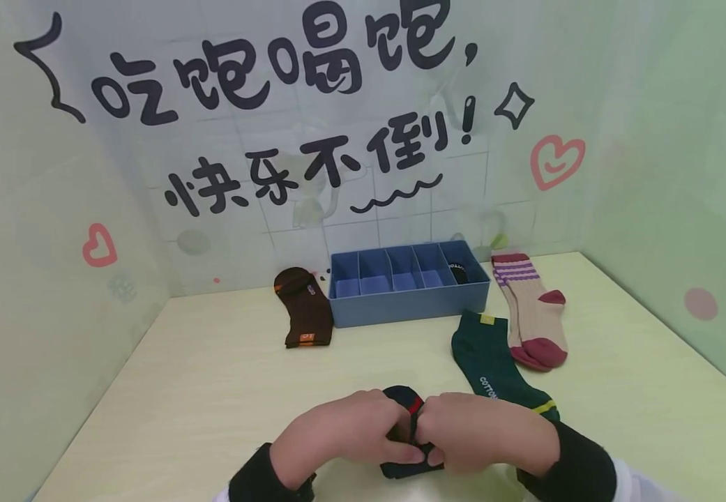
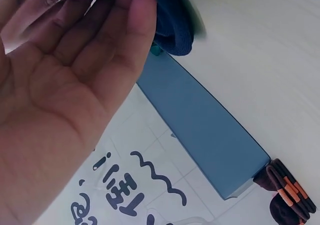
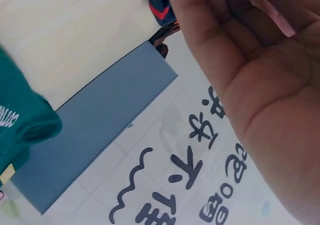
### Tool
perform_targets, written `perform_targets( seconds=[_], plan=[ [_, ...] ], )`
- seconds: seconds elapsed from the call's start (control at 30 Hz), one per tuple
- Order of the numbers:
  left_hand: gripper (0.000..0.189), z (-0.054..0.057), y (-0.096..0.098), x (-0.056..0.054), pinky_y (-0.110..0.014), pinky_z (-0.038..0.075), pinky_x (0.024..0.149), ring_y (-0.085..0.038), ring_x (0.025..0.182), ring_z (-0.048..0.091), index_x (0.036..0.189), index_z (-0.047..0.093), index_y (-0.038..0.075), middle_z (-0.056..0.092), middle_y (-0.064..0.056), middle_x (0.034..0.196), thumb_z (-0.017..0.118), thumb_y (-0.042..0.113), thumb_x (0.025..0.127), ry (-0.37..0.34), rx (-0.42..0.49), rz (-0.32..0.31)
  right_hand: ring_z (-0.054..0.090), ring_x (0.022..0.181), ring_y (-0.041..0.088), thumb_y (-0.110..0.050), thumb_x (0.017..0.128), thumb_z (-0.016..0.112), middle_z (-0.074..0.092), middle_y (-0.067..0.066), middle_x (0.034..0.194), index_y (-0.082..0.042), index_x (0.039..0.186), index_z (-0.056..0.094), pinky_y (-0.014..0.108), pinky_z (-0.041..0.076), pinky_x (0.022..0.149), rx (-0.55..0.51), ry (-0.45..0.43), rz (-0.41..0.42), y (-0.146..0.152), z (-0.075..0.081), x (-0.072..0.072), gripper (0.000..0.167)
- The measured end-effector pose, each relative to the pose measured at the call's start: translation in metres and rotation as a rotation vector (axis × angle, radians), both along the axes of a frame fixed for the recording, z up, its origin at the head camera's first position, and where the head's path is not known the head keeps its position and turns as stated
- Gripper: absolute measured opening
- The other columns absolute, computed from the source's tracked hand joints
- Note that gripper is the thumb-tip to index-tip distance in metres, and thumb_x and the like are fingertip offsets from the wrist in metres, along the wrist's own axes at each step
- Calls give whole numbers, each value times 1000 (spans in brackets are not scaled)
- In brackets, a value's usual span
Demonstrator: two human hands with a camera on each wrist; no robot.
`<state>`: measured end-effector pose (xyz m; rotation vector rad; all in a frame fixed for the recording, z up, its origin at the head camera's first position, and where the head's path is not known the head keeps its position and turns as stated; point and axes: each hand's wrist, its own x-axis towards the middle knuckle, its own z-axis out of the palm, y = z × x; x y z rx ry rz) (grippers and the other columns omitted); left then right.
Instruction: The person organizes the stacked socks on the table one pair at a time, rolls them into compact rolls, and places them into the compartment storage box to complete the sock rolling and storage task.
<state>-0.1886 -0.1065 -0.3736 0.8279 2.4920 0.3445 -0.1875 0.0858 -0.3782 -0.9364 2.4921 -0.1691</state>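
Note:
Close to the front of the table, both hands meet over a navy sock [image 1: 403, 471] with a red stripe. My left hand [image 1: 359, 427] grips its left side, and my right hand [image 1: 482, 429] grips the right, thumbs near each other at the lower edge. Much of the sock is hidden behind the fingers. Part of the navy sock [image 2: 172, 27] shows past the fingertips in the left wrist view. A dark green sock [image 1: 487, 355] with yellow trim lies just beyond my right hand, its lower end partly covered by that forearm.
A blue divided box [image 1: 406, 307] stands at the back wall, with a black rolled item [image 1: 459, 272] in its rightmost compartment. Left of it lies a brown sock [image 1: 306, 317]; to its right, beige socks [image 1: 522, 307] with maroon toes. Printed curtain-like walls enclose the table [image 1: 212, 390].

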Motion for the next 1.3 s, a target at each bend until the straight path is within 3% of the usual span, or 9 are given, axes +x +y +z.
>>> perform_targets(
  seconds=[0.17,0.43,0.57,0.67,0.77,0.97,1.13,1.2,1.3],
  plan=[
    [31,5,0,1,-25,53,85,-5,83,58,109,71,22,67,13,92,87,41,89,-10,-15,18,59,76,5,-16,87,88,73,-10,84,-23,102,82,22,57,89,-57,19,-14,1,1,-4,18],
    [16,3,-2,-2,-21,51,78,-4,77,58,101,77,16,69,11,87,85,27,93,-33,31,23,57,71,5,-22,86,90,70,-5,81,-18,106,78,20,59,81,-12,123,8,-3,0,1,24],
    [11,2,-4,-4,-20,50,76,-3,78,55,95,78,13,66,10,90,83,23,94,-1,41,-4,57,70,6,-25,87,88,72,-5,85,-19,108,79,20,59,80,26,240,78,-5,0,4,23],
    [12,1,-5,-4,-20,50,80,-3,83,53,95,81,14,61,9,101,82,25,95,46,9,-4,55,67,7,-26,88,88,73,-6,87,-23,104,81,22,59,77,84,368,159,-6,1,9,17],
    [13,1,-3,-3,-20,50,82,-4,85,52,95,82,16,59,7,107,79,28,98,92,-36,-5,53,65,9,-27,89,88,71,-4,86,-23,101,83,23,59,72,150,457,184,-8,1,15,14],
    [17,1,0,-2,-22,51,81,-6,84,52,92,81,17,57,6,106,72,28,102,129,-92,0,51,63,14,-28,89,87,71,0,84,-20,100,84,24,56,67,202,475,141,-10,-1,21,14],
    [17,-2,0,-2,-23,51,79,-7,82,52,94,81,17,57,6,103,71,29,103,133,-109,21,53,70,14,-30,88,88,72,0,97,-21,102,83,24,57,71,205,485,147,-10,-2,21,17],
    [17,-3,0,-2,-24,50,77,-8,78,53,95,81,17,60,6,96,71,29,103,127,-110,29,52,72,14,-31,88,88,72,0,100,-22,102,84,24,56,71,202,494,159,-10,-2,21,18],
    [17,-4,1,-2,-24,49,72,-9,69,52,96,81,16,62,6,82,71,27,103,102,-96,46,49,66,13,-29,88,88,70,-1,89,-21,99,83,22,51,64,175,516,188,-9,-2,20,15]
  ],
)
